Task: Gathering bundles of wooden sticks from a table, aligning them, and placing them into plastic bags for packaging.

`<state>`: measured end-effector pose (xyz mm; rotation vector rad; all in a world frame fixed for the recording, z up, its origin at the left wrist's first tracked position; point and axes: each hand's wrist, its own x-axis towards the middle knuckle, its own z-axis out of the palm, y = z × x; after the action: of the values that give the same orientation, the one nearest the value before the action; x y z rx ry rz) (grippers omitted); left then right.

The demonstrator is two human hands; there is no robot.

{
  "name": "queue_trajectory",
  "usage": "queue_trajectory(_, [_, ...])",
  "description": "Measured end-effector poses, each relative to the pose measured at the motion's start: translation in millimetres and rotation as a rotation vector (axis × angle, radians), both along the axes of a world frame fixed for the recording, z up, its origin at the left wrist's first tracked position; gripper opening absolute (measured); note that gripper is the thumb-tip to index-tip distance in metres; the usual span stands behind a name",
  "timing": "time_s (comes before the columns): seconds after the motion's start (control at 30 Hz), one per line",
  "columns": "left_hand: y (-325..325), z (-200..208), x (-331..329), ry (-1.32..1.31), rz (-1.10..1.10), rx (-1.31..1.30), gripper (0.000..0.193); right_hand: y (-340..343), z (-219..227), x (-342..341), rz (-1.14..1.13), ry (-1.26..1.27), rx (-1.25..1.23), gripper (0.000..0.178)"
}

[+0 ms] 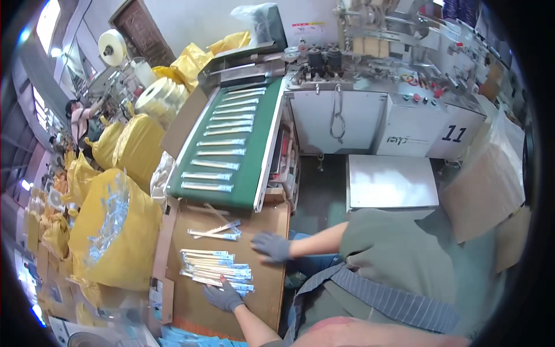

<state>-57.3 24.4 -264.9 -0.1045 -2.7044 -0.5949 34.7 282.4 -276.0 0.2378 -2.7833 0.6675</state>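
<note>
A loose pile of wrapped chopsticks (214,267), pale sticks in clear sleeves with blue ends, lies on the brown cardboard-topped table (254,306). At the pile's near edge rests my left hand (224,297), in a grey glove with bare fingertips, its fingers apart and touching the lowest packets. My right hand (272,247), also grey-gloved, is held out over the table to the right of the pile, fingers stretched and holding nothing. A few separate packets (215,233) lie crossed just above the pile, below the belt's end.
A green conveyor belt (231,168) carries a spaced row of wrapped packets toward the table. Yellow sacks (139,231) crowd the left, one open with blue-printed packets. A white machine cabinet (341,121) stands behind. Blue wrappers (191,336) lie at the lower edge. Another person (81,118) works far left.
</note>
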Motion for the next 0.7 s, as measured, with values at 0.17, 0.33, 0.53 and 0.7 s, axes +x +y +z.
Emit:
queue_trajectory(0.17, [0.9,-2.0,-2.9,0.038,0.001,0.001,0.072,1.7,3.6,35.3,0.052,0.003,0.114,0.074])
queue_trajectory(0.33, [-0.1,-5.5,-4.9,0.043,0.018,-0.027,0.071,4.8,9.3,30.3,0.114,-0.122,0.153,0.084])
queue_trajectory(0.53, [5.1,6.9,-0.9,0.002,-0.002,-0.014,0.071,5.5,11.0,27.8,0.14,-0.185,0.154,0.093])
queue_trajectory(0.7, [4.8,3.9,0.1,0.004,0.01,0.001,0.072,3.7,5.5,26.7,0.149,-0.208,0.154,0.096])
